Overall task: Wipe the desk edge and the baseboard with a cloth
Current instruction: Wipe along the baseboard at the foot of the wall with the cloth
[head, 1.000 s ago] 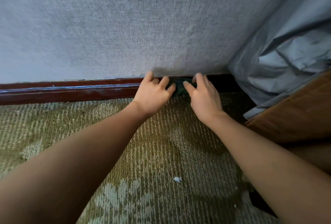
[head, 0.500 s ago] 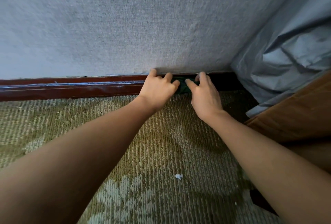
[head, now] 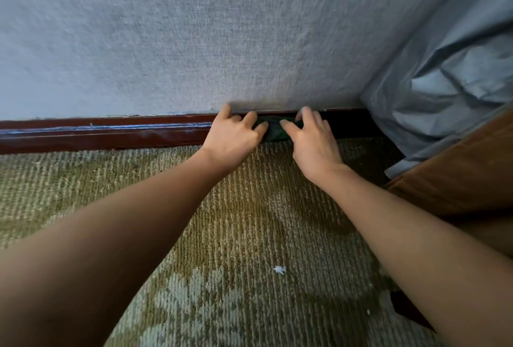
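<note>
1. Pressing a dark green cloth (head: 273, 131) against the baseboard (head: 111, 135), the left hand (head: 233, 138) and right hand (head: 313, 144) sit side by side. Each has its fingers bent over one end of the cloth, with the thumbs nearly meeting on it.
2. The cloth is bunched small and mostly hidden under the fingers. It lies on the board's face just above the carpet (head: 249, 221), near the corner where grey fabric (head: 444, 69) hangs.
3. The step in hand looks like the baseboard wipe. No desk edge is in view.
4. The next move probably calls for steady pressure from both hands while sliding along the board. The long stretch to the left shows pale streaks on its ledge.
</note>
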Demonstrator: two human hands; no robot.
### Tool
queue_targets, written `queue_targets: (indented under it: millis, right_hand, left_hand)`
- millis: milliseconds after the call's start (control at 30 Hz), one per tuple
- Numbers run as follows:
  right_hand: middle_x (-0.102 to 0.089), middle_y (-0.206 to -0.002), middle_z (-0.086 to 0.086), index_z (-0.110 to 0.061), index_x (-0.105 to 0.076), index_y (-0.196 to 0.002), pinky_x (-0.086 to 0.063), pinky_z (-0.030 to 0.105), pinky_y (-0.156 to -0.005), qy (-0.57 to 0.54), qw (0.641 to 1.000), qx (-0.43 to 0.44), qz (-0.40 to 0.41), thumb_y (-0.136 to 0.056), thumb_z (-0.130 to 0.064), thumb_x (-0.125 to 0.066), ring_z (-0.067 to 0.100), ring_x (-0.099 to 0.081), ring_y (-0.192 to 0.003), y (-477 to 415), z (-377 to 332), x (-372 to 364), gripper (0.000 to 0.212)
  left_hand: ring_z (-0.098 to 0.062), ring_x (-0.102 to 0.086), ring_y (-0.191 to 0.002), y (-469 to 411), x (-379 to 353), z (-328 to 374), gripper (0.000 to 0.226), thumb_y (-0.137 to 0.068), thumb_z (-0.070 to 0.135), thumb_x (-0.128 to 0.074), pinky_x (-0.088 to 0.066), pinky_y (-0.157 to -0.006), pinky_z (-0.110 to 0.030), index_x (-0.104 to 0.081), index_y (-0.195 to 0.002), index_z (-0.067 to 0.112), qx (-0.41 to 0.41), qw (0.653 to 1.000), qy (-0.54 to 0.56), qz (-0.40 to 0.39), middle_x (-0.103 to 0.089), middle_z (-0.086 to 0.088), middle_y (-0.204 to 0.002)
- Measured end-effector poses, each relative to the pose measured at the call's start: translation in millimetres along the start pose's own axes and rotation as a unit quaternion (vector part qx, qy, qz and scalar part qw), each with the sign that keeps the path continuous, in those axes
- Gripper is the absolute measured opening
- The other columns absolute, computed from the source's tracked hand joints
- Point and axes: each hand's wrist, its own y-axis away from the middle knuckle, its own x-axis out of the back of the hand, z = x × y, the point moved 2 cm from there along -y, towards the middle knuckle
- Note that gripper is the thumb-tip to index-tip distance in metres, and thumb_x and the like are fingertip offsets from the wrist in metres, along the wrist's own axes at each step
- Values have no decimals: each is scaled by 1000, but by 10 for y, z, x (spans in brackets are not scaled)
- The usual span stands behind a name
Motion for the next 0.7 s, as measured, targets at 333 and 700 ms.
queue_targets:
  millis: [333,700]
  right_hand:
    - [-37,-124,14,-19,-38,-138,-34,38,-93,-16,999,-30,3,-90,-5,-47,31,-39,-110,3,-29,-31,51]
    - [-36,-123,16,-17,-35,-139,-33,39,-89,26,999,21,0,-92,-9,-44,33,-37,-108,71,-122,18,48]
  left_hand:
    - [-29,-62,-87,-51,21,16,36,-91,13,-42,-33,-88,-37,-47,-126,15,33,997,61,-21,-53,-9,-115]
    - [-20,-65,-63,161,114,-126,39,-72,19,-67,-46,-74,-26,-65,-111,18,-42,997,-24,53,-65,-3,-85]
